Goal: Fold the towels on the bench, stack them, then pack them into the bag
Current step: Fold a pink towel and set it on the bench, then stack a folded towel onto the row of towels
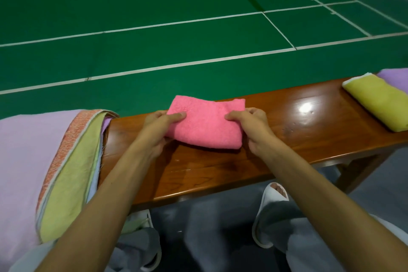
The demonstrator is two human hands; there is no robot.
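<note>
Pinched the pink towel point(205, 123) at both side edges: left grip point(157, 127) clasped on the left edge with the thumb laid on top, right grip point(249, 125) clasped on the right edge. Found it folded into a thick small packet, resting mid-tabletop point(298, 134), towards the far edge. Judged it soft, light and plush, limp rather than stiff. Expected it to sag or spring open if lifted by one edge, with no fear of breakage or slipping. Thought it best taken through all layers at both sides, as here. Noted a folded yellow towel point(379, 104) at the right end, touching a purple towel point(395, 75) just beyond. Noted lilac and yellow-green cloth point(66, 172) with orange-patterned trim at the left end. Could not tell whether bag or towels.
</note>
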